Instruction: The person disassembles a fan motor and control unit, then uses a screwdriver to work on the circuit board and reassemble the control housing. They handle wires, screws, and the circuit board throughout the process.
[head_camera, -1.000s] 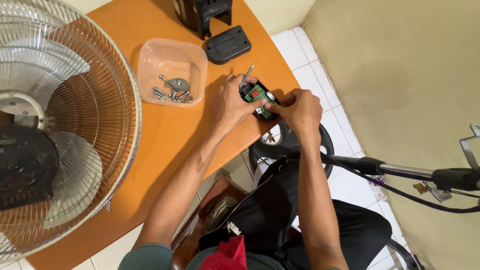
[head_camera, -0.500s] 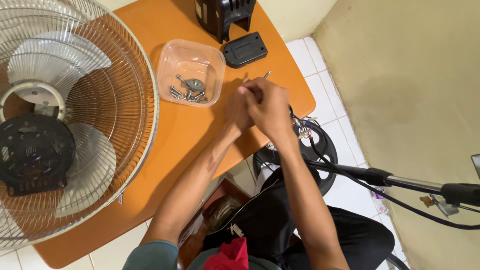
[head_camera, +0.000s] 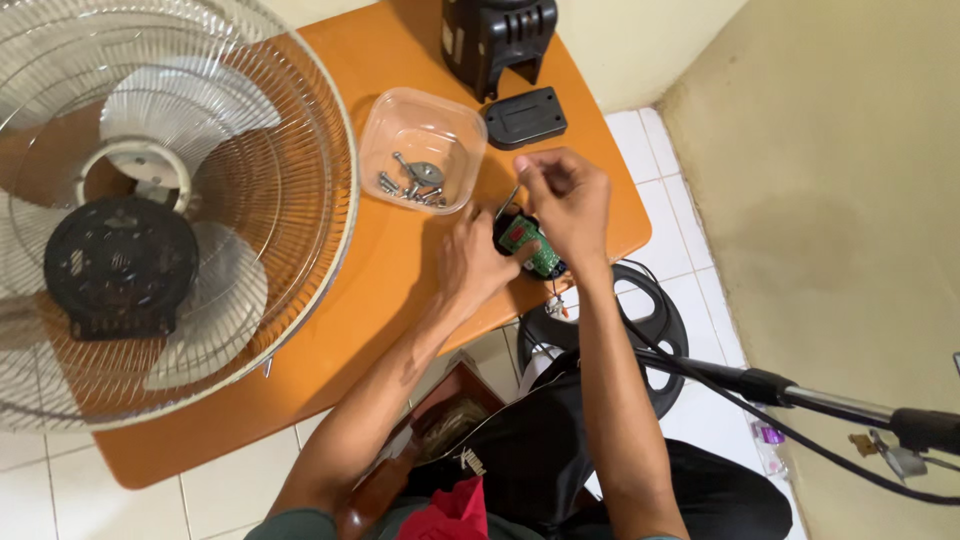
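My left hand (head_camera: 470, 258) grips a small black part with a green circuit board (head_camera: 533, 246) on the orange table (head_camera: 330, 320) near its right edge. My right hand (head_camera: 565, 200) hovers just above the board, fingers pinched on a thin metal tool (head_camera: 510, 200) that points down at it. Thin wires hang from the board over the table edge. A clear plastic tub (head_camera: 422, 150) with several screws and small metal pieces sits just behind my hands.
A large wire-caged fan head (head_camera: 150, 220) with a black motor housing fills the table's left. A black cover plate (head_camera: 525, 117) and a black housing (head_camera: 497, 35) lie at the back. A round black base (head_camera: 660, 335) and a pole (head_camera: 800, 392) are on the tiled floor.
The view has shifted, so everything sits further right. My hands, clasped together over the board half a second ago, have parted; my right hand has lifted with the thin tool.
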